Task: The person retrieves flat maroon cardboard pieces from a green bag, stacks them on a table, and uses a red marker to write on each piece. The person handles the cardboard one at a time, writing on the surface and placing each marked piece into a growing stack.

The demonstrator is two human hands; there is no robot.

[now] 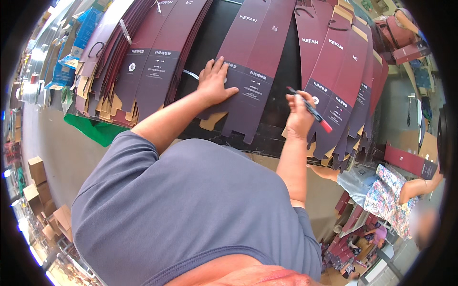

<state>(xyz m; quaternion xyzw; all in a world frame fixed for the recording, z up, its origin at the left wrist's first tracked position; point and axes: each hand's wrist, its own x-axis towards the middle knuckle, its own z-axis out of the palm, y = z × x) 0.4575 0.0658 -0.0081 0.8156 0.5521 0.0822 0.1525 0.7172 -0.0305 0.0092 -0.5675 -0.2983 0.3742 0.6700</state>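
A flat, unfolded carton (255,52) in maroon and dark purple lies across the black tabletop before me. My left hand (215,82) rests on its left side with the fingers spread. To the right of this carton, my right hand (299,114) grips a marker pen (312,112), dark-bodied with a red end pointing down and right. The pen's other end points up-left over the black surface, apart from the carton. A fanned stack of similar cartons (334,62), some with dark cord handles, lies just right of that hand.
Another thick stack of flat cartons (157,52) stands on the left, with blue packages (83,35) beyond it. Green cloth or sheeting (95,129) hangs at the table's left edge. At right, a person in a floral top (389,195) holds a maroon carton (405,159). Brown boxes (38,190) sit at far left.
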